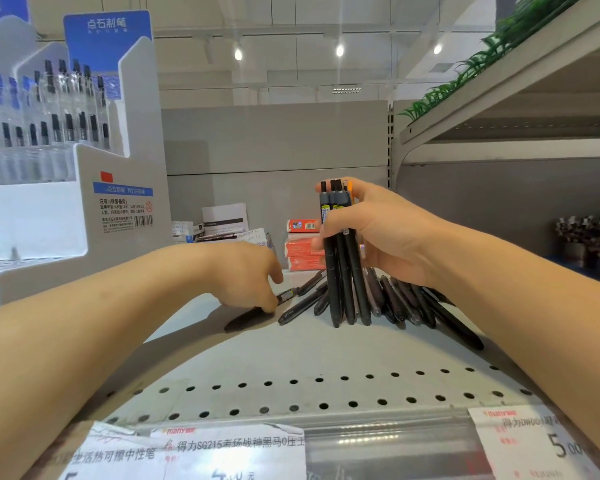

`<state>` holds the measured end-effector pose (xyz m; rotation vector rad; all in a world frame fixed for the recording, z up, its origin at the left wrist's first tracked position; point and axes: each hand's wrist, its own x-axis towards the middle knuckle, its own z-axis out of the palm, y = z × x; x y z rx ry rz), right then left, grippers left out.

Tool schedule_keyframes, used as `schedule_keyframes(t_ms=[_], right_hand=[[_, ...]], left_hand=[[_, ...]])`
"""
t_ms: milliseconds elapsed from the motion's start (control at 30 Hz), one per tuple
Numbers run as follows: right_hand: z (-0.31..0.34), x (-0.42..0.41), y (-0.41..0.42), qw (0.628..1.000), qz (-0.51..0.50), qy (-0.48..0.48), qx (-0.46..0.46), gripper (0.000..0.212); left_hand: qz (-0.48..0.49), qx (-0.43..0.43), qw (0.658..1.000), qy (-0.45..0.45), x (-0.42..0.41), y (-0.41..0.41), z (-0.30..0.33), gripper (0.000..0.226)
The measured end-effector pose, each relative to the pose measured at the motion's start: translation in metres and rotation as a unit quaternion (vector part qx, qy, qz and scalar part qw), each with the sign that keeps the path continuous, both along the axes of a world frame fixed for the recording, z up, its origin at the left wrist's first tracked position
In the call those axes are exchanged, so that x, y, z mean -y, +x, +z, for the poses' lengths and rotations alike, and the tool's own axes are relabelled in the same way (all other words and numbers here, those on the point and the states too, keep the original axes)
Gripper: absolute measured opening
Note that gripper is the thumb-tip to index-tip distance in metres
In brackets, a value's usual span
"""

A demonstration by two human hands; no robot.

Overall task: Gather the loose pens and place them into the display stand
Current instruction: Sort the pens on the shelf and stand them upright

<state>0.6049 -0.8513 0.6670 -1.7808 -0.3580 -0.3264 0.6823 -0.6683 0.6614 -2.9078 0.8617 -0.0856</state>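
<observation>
R hand [378, 233] is gripping an upright pen bundle [343, 271], fingers wrapped round, tips touching shelf [291, 351]. L hand [246, 275] is pinching a loose pen [257, 315] at 9 o'clock of bundle. More loose pens [409, 303] lying behind at 3 o'clock. Display stand [77, 161] at 10 o'clock.

We observed both forearms bare to the frame edge, with no sleeve in view. The left hand [246, 271] and the right hand [378, 233] were likewise bare of gloves. We recorded nothing worn at either wrist or on the visible fingers.
</observation>
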Motion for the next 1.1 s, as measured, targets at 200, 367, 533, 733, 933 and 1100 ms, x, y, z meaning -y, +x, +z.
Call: schedule_keyframes(t_ms=[200, 367, 533, 733, 933, 1100], right_hand=[[0.001, 0.001, 0.001, 0.999, 0.002, 0.034, 0.012, 0.045], [0.001, 0.001, 0.001, 0.999, -0.016, 0.031, 0.016, 0.039], [0.001, 0.001, 0.002, 0.999, -0.036, 0.022, 0.022, 0.037], [0.0, 0.001, 0.003, 0.999, -0.029, 0.011, 0.029, 0.029], [0.001, 0.002, 0.0, 0.997, -0.059, -0.025, 0.047, 0.012], [0.002, 0.001, 0.0, 0.998, -0.053, -0.023, 0.04, 0.013]], left_hand=[[0.028, -0.021, 0.978, -0.204, -0.002, 0.003, 0.007, 0.027], [-0.051, -0.031, 0.929, -0.364, 0.001, -0.003, 0.011, 0.009], [-0.132, -0.058, 0.894, -0.425, 0.001, -0.014, 0.012, 0.011], [-0.178, -0.063, 0.891, -0.413, 0.002, -0.023, 0.012, 0.014], [-0.183, -0.01, 0.914, -0.362, 0.003, -0.023, 0.011, 0.026], [-0.168, 0.043, 0.954, -0.244, 0.005, -0.017, 0.004, 0.021]])
